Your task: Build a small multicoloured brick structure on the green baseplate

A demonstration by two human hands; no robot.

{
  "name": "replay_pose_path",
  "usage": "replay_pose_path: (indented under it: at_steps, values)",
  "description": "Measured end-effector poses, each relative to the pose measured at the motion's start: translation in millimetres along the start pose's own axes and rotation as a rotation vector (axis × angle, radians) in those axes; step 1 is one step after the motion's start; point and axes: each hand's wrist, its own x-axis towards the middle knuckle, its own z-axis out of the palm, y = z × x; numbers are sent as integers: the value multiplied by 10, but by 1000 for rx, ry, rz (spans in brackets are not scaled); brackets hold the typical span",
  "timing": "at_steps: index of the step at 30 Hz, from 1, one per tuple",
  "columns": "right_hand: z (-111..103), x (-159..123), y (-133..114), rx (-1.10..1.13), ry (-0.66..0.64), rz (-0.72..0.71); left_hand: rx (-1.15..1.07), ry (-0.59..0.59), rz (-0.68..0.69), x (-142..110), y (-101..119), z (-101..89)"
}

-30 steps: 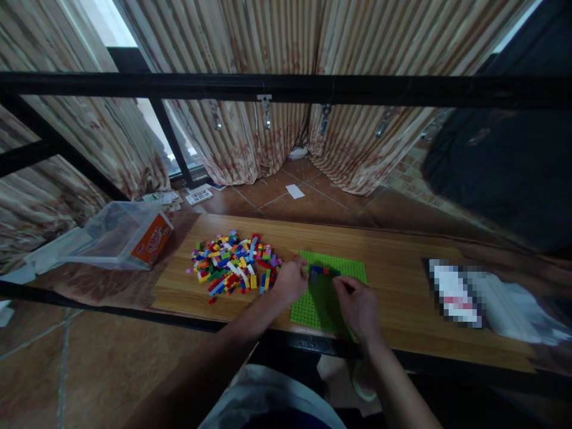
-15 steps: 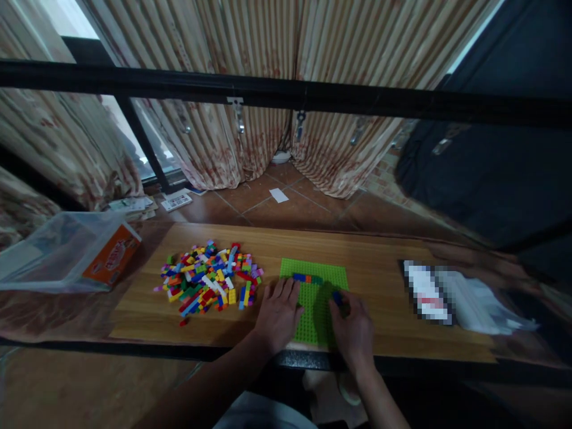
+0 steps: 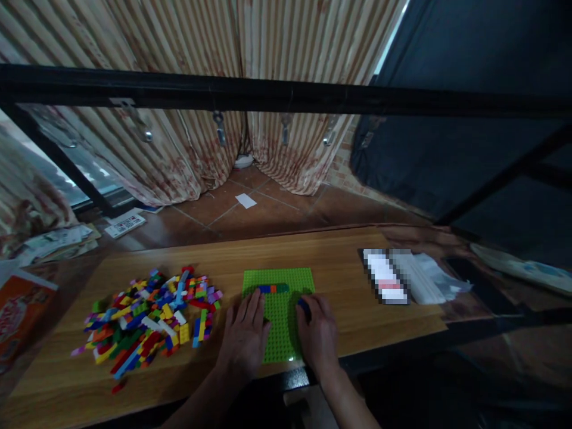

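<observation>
A green baseplate [image 3: 279, 333] lies on the wooden board, with a short row of blue, orange and green bricks [image 3: 273, 289] near its far edge. My left hand [image 3: 243, 336] rests flat over the plate's left side, fingers stretched out and fingertips beside the row's left end. At the plate's right side, my right hand [image 3: 318, 330] pinches a dark blue brick [image 3: 304, 307] between thumb and fingers. The palm partly covers that brick, and I cannot tell whether it touches the plate.
A heap of mixed coloured bricks [image 3: 156, 316] spreads over the board's left part. On the right lie a blurred-out white item [image 3: 385, 277] and a clear plastic bag [image 3: 431, 277]. An orange-labelled box [image 3: 22, 310] stands far left. A dark bar [image 3: 286, 98] crosses beyond the board.
The view has swung to the right, so everything appears shifted left. My right hand still holds the blue brick, now slightly nearer the row; my left hand stays on the plate's left side.
</observation>
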Motion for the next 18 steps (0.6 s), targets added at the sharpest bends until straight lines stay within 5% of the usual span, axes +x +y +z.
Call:
replay_pose_path:
  at_steps: [10, 18]
  values:
    - [-15, 54, -43, 50, -1, 17, -54, 181, 40, -38, -70, 66]
    - [10, 82, -37, 2, -26, 6, -40, 90, 78, -14, -32, 60]
